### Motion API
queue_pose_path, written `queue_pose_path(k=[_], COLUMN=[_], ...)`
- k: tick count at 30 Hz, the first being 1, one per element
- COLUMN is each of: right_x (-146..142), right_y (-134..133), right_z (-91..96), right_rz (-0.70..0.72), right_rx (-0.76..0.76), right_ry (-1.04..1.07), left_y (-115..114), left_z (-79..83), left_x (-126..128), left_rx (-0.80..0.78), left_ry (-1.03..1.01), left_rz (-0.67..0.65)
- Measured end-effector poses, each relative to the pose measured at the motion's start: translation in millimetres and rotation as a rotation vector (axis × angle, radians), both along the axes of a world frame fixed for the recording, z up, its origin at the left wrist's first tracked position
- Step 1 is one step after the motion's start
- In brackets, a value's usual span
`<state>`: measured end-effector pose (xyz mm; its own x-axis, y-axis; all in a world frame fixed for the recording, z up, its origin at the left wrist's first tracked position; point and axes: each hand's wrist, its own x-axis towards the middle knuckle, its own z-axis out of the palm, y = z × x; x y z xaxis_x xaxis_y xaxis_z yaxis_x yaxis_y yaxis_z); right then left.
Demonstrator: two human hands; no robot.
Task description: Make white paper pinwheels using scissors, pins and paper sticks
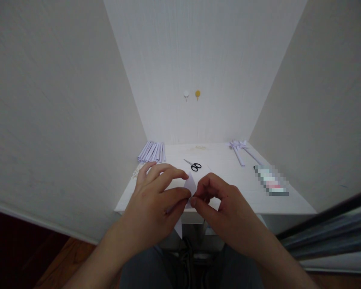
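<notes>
A small folded piece of white paper [190,185] is held between both hands above the near edge of a white table [228,168]. My left hand [155,196] pinches its left side, thumb and fingers closed on it. On the right side, my right hand [221,200] pinches the same paper with bent fingers. A lower tip of the paper hangs below my left hand. Most of the paper is hidden by the fingers.
Black-handled scissors [193,165] lie just beyond the hands. A stack of folded white paper strips [152,151] sits at the back left, a white paper bow with long tails [240,149] at the back right, and a blurred tube-like object [270,180] on the right. Walls enclose the table on three sides.
</notes>
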<state>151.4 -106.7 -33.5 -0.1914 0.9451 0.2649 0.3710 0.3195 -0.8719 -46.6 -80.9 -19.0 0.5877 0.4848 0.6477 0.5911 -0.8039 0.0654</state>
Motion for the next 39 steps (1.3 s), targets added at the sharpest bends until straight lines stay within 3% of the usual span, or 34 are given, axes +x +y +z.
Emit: queue_pose_path(k=[6, 14, 18, 27, 34, 39], right_x=[1.8, 3.2, 4.4, 5.8, 2.2, -1.0], right_y=[1.3, -0.9, -0.5, -1.3, -3.8, -3.0], right_z=[-3.4, -7.7, -8.7, -8.2, -2.2, -3.5], right_rz=[0.035, 0.03, 0.006, 0.097, 0.117, 0.047], right_rx=[0.026, 0.083, 0.083, 0.072, 0.097, 0.057], right_ry=[0.04, 0.035, 0.039, -0.023, -0.165, -0.201], left_y=[2.6, 7.9, 10.8, 9.5, 14.5, 17.3], left_z=[2.3, 10.6, 9.6, 2.9, 8.0, 7.9], left_x=[-3.3, -8.3, -9.4, -4.3, -1.3, 3.7], left_rx=[-0.157, -0.493, -0.541, -0.672, -0.715, -0.714], left_ry=[-0.018, -0.1, -0.251, -0.491, -0.422, -0.44], left_rz=[-0.03, -0.105, -0.119, 0.001, -0.052, -0.064])
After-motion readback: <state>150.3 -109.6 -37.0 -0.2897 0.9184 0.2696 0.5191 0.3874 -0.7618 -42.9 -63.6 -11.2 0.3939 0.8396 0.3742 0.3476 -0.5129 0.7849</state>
